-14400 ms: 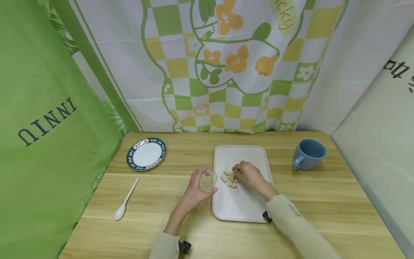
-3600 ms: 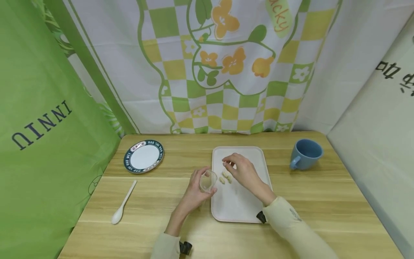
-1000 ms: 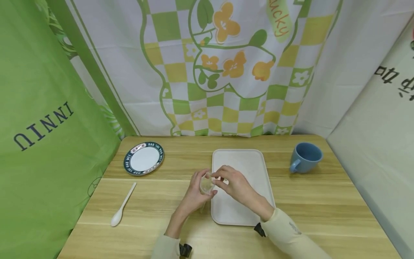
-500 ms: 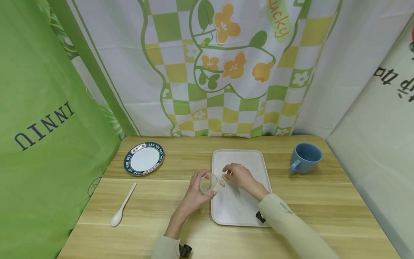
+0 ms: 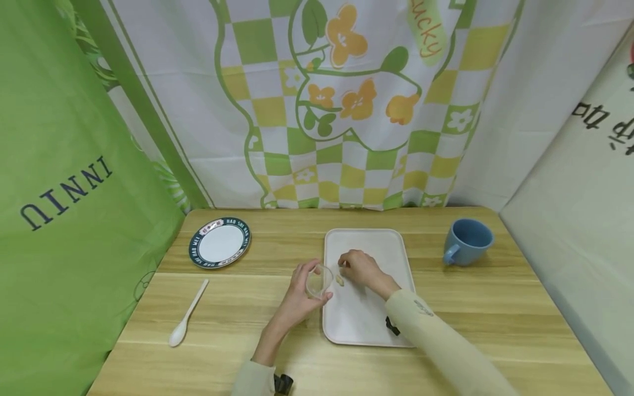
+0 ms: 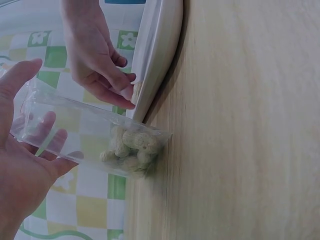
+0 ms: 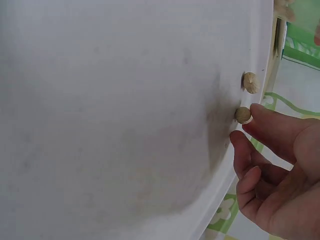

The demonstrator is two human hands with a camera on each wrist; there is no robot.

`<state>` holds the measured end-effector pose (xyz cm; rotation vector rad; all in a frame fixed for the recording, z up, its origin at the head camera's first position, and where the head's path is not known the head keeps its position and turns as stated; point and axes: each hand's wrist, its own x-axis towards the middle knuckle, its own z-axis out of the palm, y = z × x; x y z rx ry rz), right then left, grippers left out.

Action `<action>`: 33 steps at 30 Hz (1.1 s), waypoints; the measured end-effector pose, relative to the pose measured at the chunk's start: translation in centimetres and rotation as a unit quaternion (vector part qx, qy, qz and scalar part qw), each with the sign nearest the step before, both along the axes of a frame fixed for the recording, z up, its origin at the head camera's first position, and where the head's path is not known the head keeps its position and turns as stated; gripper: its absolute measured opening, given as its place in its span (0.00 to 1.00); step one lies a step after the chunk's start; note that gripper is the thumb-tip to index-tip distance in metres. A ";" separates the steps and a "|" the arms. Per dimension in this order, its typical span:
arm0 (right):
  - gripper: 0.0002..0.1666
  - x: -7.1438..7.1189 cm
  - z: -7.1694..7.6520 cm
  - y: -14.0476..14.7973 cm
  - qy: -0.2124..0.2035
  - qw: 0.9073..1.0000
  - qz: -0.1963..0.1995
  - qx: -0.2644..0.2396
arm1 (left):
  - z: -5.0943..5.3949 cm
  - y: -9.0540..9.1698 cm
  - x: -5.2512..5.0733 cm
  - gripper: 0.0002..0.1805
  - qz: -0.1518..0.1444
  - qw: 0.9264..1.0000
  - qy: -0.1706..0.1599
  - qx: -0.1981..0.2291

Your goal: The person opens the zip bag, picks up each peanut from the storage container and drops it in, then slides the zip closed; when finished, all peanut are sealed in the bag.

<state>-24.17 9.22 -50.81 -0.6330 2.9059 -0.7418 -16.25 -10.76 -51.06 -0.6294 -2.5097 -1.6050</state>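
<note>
My left hand (image 5: pixel 299 294) holds a clear plastic bag (image 6: pixel 90 127) by its mouth, which is spread round beside the tray's left edge. Several unshelled peanuts (image 6: pixel 132 147) lie in the bottom of the bag. Over the white tray (image 5: pixel 369 324), my right hand (image 5: pixel 364 269) reaches down with thumb and finger around a peanut (image 7: pixel 243 115) near the tray's rim. In the right wrist view the upper digit touches this peanut. A second peanut (image 7: pixel 250 83) lies close beside it on the tray.
A dark-rimmed plate (image 5: pixel 220 243) stands at the back left, with a white spoon (image 5: pixel 183 322) in front of it. The blue mug (image 5: pixel 469 241) is at the back right of the wooden table (image 5: pixel 470 330). A patterned curtain (image 5: pixel 346 137) hangs behind.
Several peanuts lay on the tray earlier; now I see only two. My right hand went to the bag's mouth a second ago, then back to the tray. My left hand stayed in place.
</note>
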 end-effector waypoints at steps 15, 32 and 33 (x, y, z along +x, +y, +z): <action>0.07 1.0 -0.2 0.4 0.039 0.998 -0.020 -0.047 | 0.0 0.1 0.1 0.41 0.005 1.000 -0.001 -0.004; 0.07 3.9 4.8 0.4 0.167 0.962 0.001 -0.218 | 0.1 -0.1 -0.3 0.41 0.001 1.000 0.014 -0.013; 0.08 4.2 5.0 0.3 0.169 0.960 0.004 -0.223 | 0.1 -0.1 -0.3 0.41 0.002 1.000 0.014 -0.014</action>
